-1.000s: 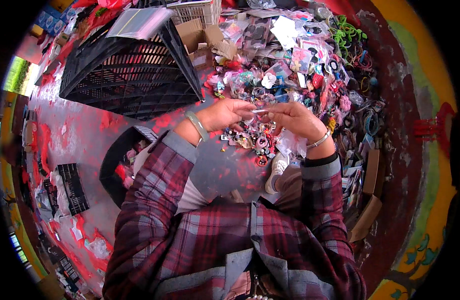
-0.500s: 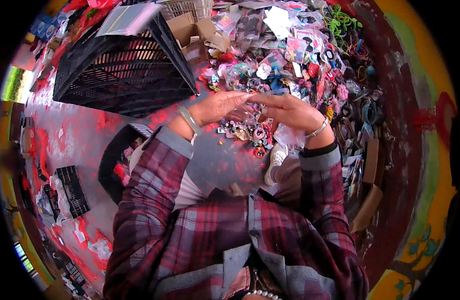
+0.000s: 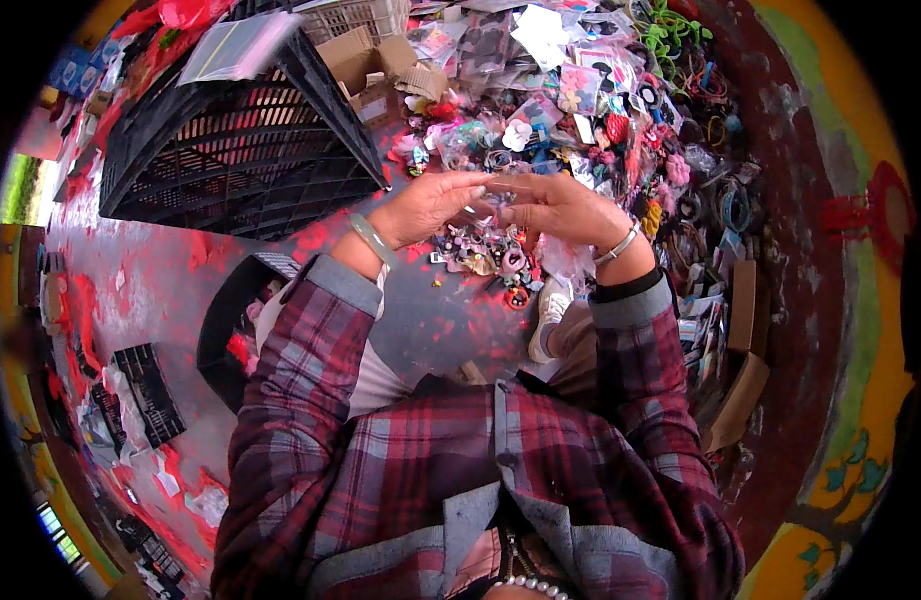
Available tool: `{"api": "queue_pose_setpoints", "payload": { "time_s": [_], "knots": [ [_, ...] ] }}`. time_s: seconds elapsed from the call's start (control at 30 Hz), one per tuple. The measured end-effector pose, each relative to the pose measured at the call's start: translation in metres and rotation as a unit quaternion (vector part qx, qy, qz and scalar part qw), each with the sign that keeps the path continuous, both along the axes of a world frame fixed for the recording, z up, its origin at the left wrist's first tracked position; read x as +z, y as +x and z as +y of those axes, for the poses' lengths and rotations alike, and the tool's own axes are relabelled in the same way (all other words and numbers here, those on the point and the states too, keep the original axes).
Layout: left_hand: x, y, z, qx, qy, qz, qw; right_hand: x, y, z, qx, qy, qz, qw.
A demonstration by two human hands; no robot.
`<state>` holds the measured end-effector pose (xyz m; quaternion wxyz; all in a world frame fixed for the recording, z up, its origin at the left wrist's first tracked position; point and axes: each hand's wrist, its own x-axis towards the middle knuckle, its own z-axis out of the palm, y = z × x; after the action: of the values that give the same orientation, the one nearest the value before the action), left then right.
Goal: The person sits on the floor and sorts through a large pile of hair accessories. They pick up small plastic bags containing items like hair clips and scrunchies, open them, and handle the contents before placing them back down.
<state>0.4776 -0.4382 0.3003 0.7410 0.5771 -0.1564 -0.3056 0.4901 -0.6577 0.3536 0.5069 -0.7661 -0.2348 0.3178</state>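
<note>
My left hand (image 3: 423, 208) and my right hand (image 3: 568, 210) meet at the fingertips above a pile of small accessories (image 3: 485, 255). Both are closed, fingers bent toward each other. Something thin and see-through seems to sit between them, too unclear to name. A pale bangle circles my left wrist and a silver one my right. Right below the fingers lie hair ties and little trinkets in many colours. Beside my right wrist is a crumpled clear plastic bag (image 3: 565, 258).
A black slatted crate (image 3: 250, 150) with clear plastic sleeves (image 3: 238, 48) on it stands at the far left. Behind it is an open cardboard box (image 3: 352, 62). A black tub (image 3: 220, 330) sits by my left leg, and packaged goods spread along the right.
Both hands have shifted slightly left and stay together at the fingertips. The view has moved a little; the surrounding goods look the same.
</note>
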Motion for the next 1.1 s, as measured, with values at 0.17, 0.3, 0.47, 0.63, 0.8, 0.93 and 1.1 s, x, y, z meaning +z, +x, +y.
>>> {"api": "queue_pose_setpoints", "payload": {
  "time_s": [0.17,0.3,0.47,0.63,0.8,0.93,1.1],
  "knots": [
    [-0.004,0.005,0.006,0.055,0.018,0.014,0.998,0.001,0.001,-0.006,-0.083,0.087,0.108,0.987],
    [0.006,0.003,0.009,0.108,-0.023,0.043,0.993,0.018,0.005,-0.014,-0.27,0.229,-0.054,0.934],
    [0.022,0.005,0.009,0.133,-0.057,0.046,0.988,-0.045,0.052,-0.098,-0.521,0.525,0.167,0.652],
    [0.012,0.005,0.015,0.135,-0.039,0.041,0.989,-0.029,0.043,-0.062,-0.424,0.547,0.307,0.653],
    [0.014,0.003,0.008,0.124,-0.032,0.036,0.991,-0.024,0.038,-0.056,-0.349,0.525,0.239,0.738],
    [0.011,0.005,0.01,0.119,-0.027,0.048,0.991,-0.005,0.029,-0.039,-0.374,0.479,0.18,0.774],
    [0.01,0.004,0.008,0.129,-0.036,0.043,0.99,-0.005,0.028,-0.043,-0.39,0.468,0.126,0.783]
  ]
}}
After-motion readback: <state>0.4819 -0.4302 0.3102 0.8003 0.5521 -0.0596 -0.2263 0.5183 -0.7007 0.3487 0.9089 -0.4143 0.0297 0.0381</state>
